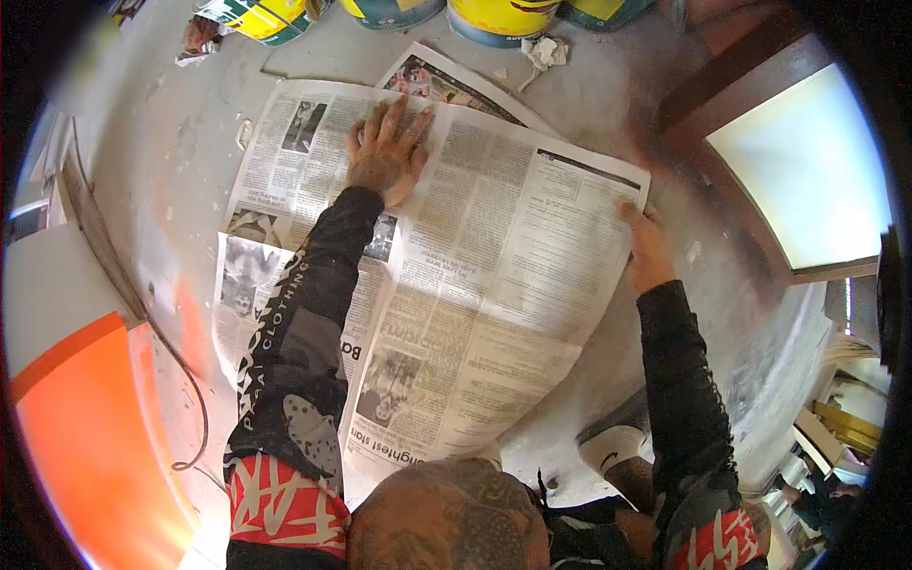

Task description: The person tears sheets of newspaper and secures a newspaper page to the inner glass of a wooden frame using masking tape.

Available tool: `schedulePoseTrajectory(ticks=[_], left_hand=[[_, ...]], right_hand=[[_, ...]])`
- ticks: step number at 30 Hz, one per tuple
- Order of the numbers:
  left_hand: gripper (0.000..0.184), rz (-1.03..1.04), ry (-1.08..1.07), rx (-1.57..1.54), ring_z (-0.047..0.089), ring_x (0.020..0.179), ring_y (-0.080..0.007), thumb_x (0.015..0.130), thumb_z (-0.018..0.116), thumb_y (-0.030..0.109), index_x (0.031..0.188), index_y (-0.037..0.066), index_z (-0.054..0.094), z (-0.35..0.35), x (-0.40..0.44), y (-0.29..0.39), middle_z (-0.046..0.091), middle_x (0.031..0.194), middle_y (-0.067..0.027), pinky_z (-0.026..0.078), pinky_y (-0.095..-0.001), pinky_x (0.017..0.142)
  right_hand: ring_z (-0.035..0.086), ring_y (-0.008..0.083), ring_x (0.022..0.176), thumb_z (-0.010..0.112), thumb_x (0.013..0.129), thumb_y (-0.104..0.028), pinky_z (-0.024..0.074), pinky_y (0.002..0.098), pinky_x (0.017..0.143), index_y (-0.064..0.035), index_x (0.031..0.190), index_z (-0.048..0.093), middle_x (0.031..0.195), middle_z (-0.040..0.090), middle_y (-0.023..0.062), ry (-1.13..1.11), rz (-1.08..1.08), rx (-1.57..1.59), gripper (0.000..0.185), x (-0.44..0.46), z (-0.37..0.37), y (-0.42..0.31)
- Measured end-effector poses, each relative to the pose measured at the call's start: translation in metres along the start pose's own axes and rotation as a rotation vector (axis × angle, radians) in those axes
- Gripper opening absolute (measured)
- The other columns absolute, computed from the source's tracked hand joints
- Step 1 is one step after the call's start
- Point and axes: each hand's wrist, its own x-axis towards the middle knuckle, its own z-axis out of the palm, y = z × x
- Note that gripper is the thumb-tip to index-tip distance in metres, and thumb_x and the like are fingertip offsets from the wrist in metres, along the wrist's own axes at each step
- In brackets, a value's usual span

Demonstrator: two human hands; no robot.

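A large newspaper sheet (pixel 484 275) lies spread out in front of me, its print upside down to my view. My left hand (pixel 388 157) rests flat near its far edge, fingers spread, holding nothing. At the sheet's right edge, my right hand (pixel 649 242) pinches the paper between thumb and fingers; some of those fingers are hidden. Another printed sheet (pixel 446 84) with a colour picture shows from under the far edge.
Several yellow and green buckets (pixel 502 19) stand at the far side. To the right is a brown-framed pale panel (pixel 798 166). A bright orange panel (pixel 100 437) and a dark cable (pixel 180 356) are on the left. My shoe (pixel 613 446) is near the sheet.
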Motion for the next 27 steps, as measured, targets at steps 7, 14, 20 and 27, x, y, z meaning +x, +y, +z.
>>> schedulePoseTrajectory(ticks=[7,14,20,27], left_hand=[[0.052,-0.058,-0.104,0.068,0.023,0.144,-0.0411,0.101,0.042,0.043,0.152,0.049,0.03,-0.01,0.014,0.013,0.023,0.159,-0.0103,0.017,-0.0689,0.109],[0.049,-0.084,-0.147,0.093,0.023,0.142,-0.043,0.102,0.038,0.046,0.15,0.051,0.032,-0.012,0.02,0.014,0.019,0.16,-0.0109,0.02,-0.0731,0.103],[0.051,-0.096,-0.187,0.099,0.023,0.141,-0.0424,0.101,0.039,0.048,0.151,0.048,0.031,-0.014,0.023,0.017,0.02,0.16,-0.0116,0.022,-0.073,0.102],[0.054,-0.115,-0.288,0.17,0.025,0.142,-0.0445,0.102,0.036,0.045,0.154,0.048,0.023,-0.029,0.028,0.027,0.012,0.164,-0.0125,0.026,-0.073,0.101]], right_hand=[[0.067,0.0242,0.094,0.066,0.095,-0.015,0.0537,0.0354,0.082,0.0062,0.115,0.062,0.109,0.068,0.0143,-0.015,0.015,-0.05,0.03,0.024,-0.009,0.008],[0.066,0.0229,0.092,0.067,0.096,-0.019,0.0541,0.0345,0.079,0.0068,0.115,0.062,0.107,0.068,0.0129,0.107,0.06,-0.143,0.033,0.007,-0.002,-0.001],[0.066,0.0231,0.089,0.066,0.095,-0.023,0.0538,0.0345,0.076,0.0081,0.115,0.062,0.105,0.068,0.0138,0.072,0.057,-0.178,0.037,0.008,-0.008,0.003],[0.066,0.0236,0.086,0.064,0.095,-0.021,0.054,0.0351,0.072,0.0102,0.117,0.06,0.104,0.068,0.0162,0.135,0.073,-0.272,0.039,0.006,-0.009,0.001]])
